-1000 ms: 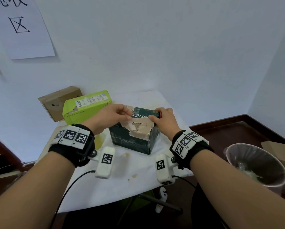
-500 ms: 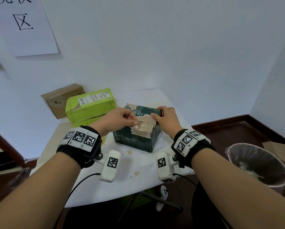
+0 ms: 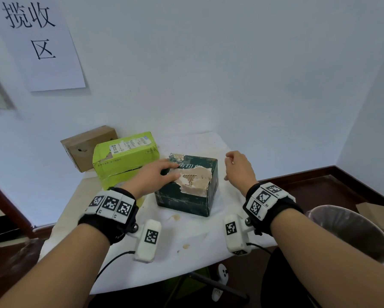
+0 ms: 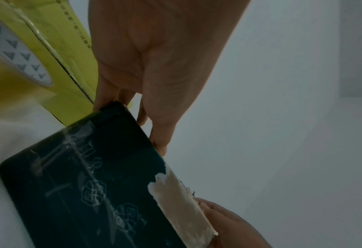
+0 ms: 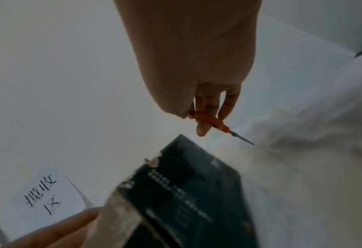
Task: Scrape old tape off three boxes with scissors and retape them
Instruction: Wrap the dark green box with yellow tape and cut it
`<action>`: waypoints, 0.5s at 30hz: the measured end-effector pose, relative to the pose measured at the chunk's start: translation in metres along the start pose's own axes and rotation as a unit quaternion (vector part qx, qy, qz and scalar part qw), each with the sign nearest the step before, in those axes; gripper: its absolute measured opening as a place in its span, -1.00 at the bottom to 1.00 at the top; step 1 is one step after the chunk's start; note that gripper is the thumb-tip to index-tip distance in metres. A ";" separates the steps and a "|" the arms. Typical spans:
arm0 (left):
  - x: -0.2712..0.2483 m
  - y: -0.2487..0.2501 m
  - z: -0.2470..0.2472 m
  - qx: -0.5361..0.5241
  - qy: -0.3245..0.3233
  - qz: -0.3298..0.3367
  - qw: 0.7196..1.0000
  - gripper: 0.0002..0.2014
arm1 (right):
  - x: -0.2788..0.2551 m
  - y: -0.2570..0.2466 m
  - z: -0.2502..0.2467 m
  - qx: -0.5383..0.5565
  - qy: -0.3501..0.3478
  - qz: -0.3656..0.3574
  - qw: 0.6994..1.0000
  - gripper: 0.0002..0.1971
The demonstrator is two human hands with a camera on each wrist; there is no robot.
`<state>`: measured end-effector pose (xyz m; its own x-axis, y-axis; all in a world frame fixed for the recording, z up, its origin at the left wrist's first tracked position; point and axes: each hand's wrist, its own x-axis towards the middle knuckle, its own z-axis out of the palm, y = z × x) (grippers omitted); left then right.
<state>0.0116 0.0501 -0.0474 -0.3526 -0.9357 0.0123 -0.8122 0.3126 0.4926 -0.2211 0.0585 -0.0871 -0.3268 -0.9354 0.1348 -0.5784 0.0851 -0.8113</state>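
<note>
Head view shows your left hand (image 3: 152,177) lying flat with straight fingers on the dark green box (image 3: 187,185), which sits in the middle of the desk (image 3: 186,252), while your right hand (image 3: 239,167) hangs just beside the box and pinches small orange scissors (image 5: 212,121). I think you are near the start: the top is torn down to bare brown card, no new tape shows on it, and the green box (image 3: 125,158) and brown box (image 3: 87,147) wait behind, with the yellow tape roll (image 4: 12,70) beside them. The desk has a stained white cloth, pale walls stand close, and a lined bin (image 3: 351,232) sits on the dark floor at your right.
</note>
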 end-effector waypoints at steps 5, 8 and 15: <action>-0.001 0.004 0.004 0.008 0.012 0.015 1.000 -0.60 | -0.005 0.010 -0.009 -0.092 -0.054 0.013 0.994 -0.82; -0.004 0.001 -0.001 -0.060 0.063 -0.018 0.996 -0.62 | -0.010 0.004 -0.009 -0.157 -0.102 -0.001 0.982 -0.79; -0.017 -0.035 -0.018 0.116 0.065 -0.083 0.988 -0.61 | -0.010 0.004 -0.012 -0.189 -0.075 -0.015 0.979 -0.75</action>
<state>0.0545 0.0521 -0.0490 -0.1550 -0.9857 0.0665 -0.9441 0.1676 0.2838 -0.2291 0.0726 -0.0851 -0.2092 -0.9767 0.0476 -0.8300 0.1516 -0.5368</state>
